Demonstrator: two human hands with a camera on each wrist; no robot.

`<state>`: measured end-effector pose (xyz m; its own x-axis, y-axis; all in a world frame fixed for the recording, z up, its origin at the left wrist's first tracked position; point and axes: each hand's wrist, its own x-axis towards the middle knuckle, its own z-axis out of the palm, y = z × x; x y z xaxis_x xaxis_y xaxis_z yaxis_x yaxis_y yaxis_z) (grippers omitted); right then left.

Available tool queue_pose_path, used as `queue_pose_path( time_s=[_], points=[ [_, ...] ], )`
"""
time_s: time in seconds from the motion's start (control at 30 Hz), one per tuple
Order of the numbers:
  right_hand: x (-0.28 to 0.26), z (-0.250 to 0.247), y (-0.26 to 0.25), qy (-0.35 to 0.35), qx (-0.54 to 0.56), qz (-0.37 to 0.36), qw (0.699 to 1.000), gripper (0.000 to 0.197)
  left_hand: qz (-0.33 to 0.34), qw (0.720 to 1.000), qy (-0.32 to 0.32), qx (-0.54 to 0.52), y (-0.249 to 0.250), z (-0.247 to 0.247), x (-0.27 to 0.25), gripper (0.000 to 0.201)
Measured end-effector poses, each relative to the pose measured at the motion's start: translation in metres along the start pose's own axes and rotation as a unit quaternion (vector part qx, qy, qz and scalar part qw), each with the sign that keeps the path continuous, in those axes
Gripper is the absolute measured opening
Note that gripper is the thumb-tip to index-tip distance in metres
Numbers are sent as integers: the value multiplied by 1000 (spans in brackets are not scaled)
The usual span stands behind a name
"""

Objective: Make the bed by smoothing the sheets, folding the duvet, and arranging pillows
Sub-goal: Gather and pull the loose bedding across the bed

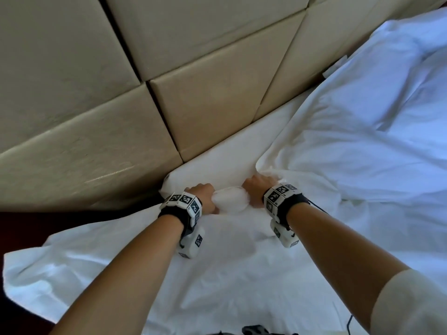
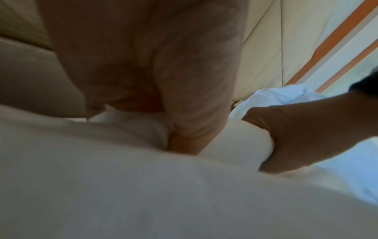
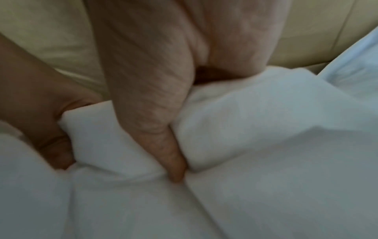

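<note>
A white duvet [image 1: 350, 141] covers the bed, its top edge bunched into a roll [image 1: 231, 199] near the headboard. My left hand [image 1: 205, 197] grips the left end of that roll, and my right hand [image 1: 257, 187] grips the right end. In the left wrist view my left hand [image 2: 163, 80] curls down into the white fabric [image 2: 143, 177], with the right hand [image 2: 296, 137] beside it. The right wrist view has my right hand [image 3: 155, 97] dug into the folds [image 3: 245, 129], thumb pressed into a crease, and the left hand [image 3: 40, 113] clutching cloth at the left. A white sheet [image 1: 229, 153] lies under the duvet.
A padded beige headboard [image 1: 145, 81] stands just beyond my hands. More crumpled white bedding [image 1: 411, 56] lies at the far right. The duvet hangs over the bed's left edge [image 1: 36, 274] above a dark floor [image 1: 36, 221].
</note>
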<state>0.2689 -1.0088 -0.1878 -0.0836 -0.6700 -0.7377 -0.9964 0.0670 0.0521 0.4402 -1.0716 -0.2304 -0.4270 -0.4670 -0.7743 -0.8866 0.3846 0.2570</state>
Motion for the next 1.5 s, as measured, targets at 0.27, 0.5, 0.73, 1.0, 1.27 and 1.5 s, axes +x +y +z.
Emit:
queue_pose_path(
  time_s=[0.27, 0.5, 0.73, 1.0, 1.27, 1.5],
  points=[
    [-67, -147, -14, 226, 77, 10, 971, 25, 63, 964, 198, -166, -6, -111, -86, 12],
    [-91, -184, -1, 474, 146, 11, 868, 16, 100, 896, 400, -166, 10, -150, -129, 14],
    [-98, -109, -20, 299, 176, 57, 936, 52, 67, 945, 300, -111, -29, -95, -134, 34],
    [-205, -66, -9, 142, 266, 141, 943, 20, 138, 970, 193, -57, 2, -77, -212, 15],
    [-385, 7, 9, 176, 321, 270, 890, 22, 265, 949, 168, -7, 85, -47, -305, 19],
    [-535, 107, 13, 204, 395, 363, 819, 22, 349, 923, 114, 117, 178, 13, -381, 13]
  ],
)
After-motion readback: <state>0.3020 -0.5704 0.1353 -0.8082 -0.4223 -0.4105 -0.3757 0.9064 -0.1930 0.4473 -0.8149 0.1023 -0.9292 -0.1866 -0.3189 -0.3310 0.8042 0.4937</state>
